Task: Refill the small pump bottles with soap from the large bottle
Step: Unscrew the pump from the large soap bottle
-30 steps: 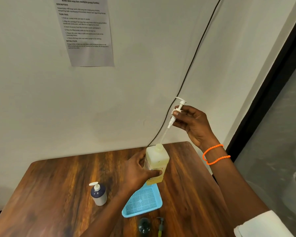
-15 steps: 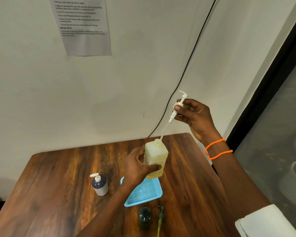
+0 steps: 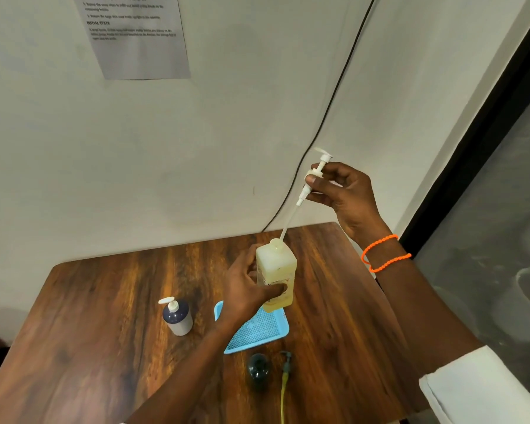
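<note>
The left hand [image 3: 245, 289] is wrapped firmly around the large bottle [image 3: 276, 275] of yellowish soap, holding it upright over the far end of the blue tray [image 3: 257, 335], while the right hand [image 3: 343, 191] pinches the white pump [image 3: 314, 175] between fingertips and thumb, lifted high with its long tube slanting down so that only the tip sits at the bottle's open neck. This looks like the opening step: getting the pump clear so the big bottle can pour. Next, the tube wants lifting straight out and the dripping pump setting down somewhere safe. Near the front of the wooden table [image 3: 104, 301] a small dark bottle [image 3: 258, 367] stands open, its own pump [image 3: 285, 374] lying just beside it, apparently the one ready for filling. To the left, well apart, another small pump bottle [image 3: 178, 318] stands capped. The tray sits between the big bottle and the open one, so the pour must reach past it.
</note>
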